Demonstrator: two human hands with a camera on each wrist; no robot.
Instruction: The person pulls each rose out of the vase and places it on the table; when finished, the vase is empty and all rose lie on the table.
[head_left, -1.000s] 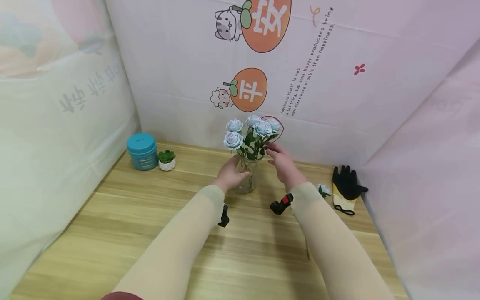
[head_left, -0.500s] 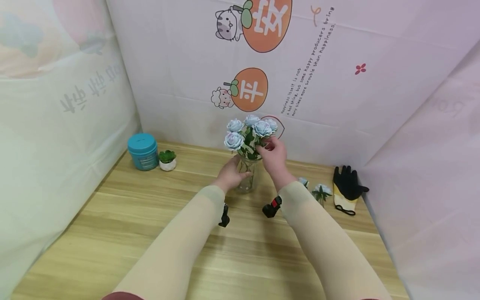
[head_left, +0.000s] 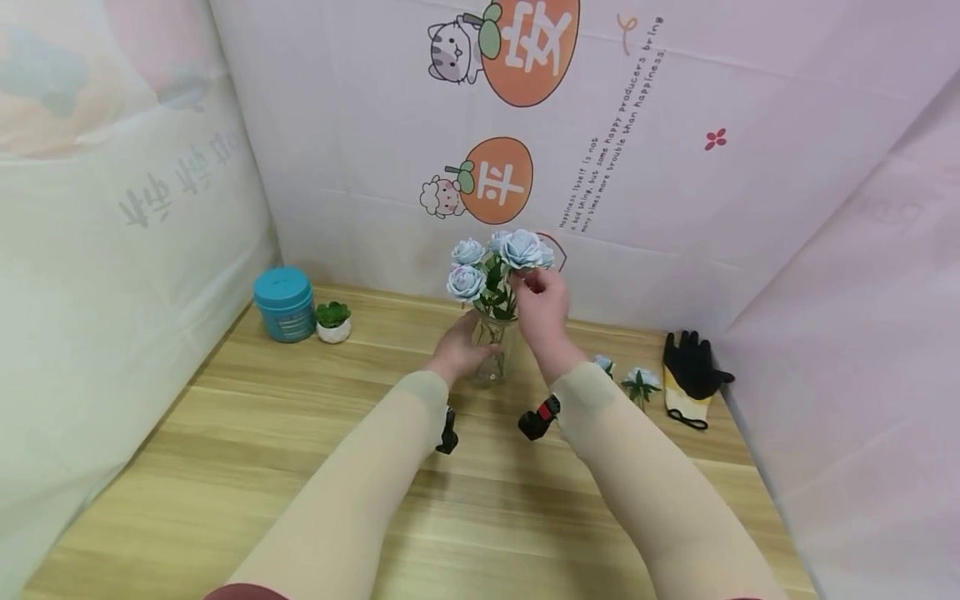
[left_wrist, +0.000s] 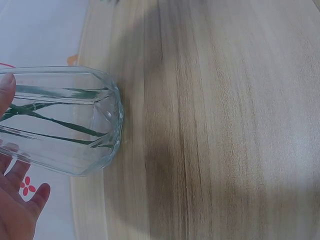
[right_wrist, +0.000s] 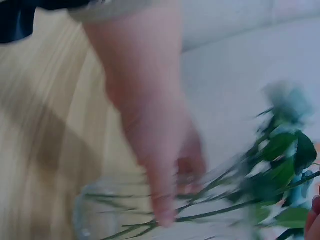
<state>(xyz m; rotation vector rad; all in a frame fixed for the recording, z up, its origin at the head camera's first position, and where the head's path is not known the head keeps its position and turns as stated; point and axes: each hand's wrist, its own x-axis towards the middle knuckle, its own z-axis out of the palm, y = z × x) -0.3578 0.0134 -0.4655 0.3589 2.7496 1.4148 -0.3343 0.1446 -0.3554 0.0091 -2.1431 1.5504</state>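
A clear glass vase (head_left: 491, 367) stands on the table, its faceted base (left_wrist: 107, 120) and green stems showing in the left wrist view. My left hand (head_left: 459, 348) grips it around the side, thumb in front. Pale blue roses (head_left: 467, 283) with green leaves fill its top. Just under the foremost bloom (head_left: 521, 250), my right hand (head_left: 543, 308) pinches at the stem, which the fingers partly hide. Seen blurred in the right wrist view, my left hand (right_wrist: 160, 130) lies around the vase with crossing stems (right_wrist: 210, 212) inside.
Right of the vase, loose blue roses (head_left: 641, 382) lie partly behind my right sleeve, beside a black and yellow glove (head_left: 690, 375). A blue lidded tub (head_left: 285, 304) and a small potted plant (head_left: 333, 321) stand at the back left. Printed cloth (head_left: 360, 150) hangs behind.
My right hand has moved left into the bouquet and taken hold below the front bloom, which now sits slightly higher and looks larger. The left hand has stayed on the vase.
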